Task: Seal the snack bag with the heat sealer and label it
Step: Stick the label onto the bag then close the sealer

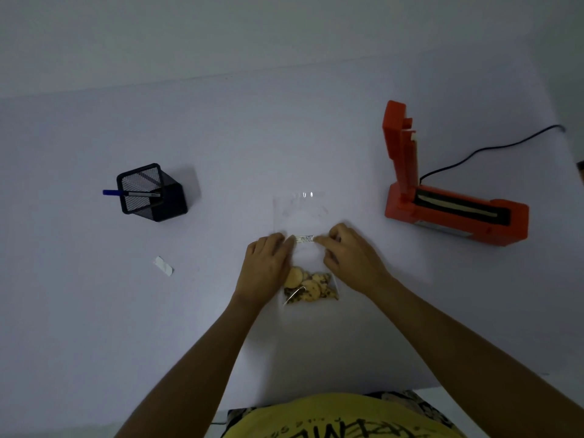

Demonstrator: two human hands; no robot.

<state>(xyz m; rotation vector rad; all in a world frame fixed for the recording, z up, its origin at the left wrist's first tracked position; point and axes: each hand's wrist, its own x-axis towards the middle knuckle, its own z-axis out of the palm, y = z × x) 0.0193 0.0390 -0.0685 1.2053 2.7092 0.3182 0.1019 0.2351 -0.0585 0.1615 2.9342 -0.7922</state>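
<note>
Both hands press a small written label (304,239) onto the clear snack bag (305,248), the left hand (268,263) pinning one end and the right hand (347,257) the other. The bag lies flat mid-tabletop (221,137), long axis running toward the far edge, cookies (308,287) at the near end. Uneven pressure could leave the label creased or skewed.

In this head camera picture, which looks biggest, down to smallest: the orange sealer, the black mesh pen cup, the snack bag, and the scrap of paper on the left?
1. Orange sealer
2. Snack bag and mesh pen cup: look about alike, and the clear bag's edges are faint, so unranked
3. Paper scrap
</note>
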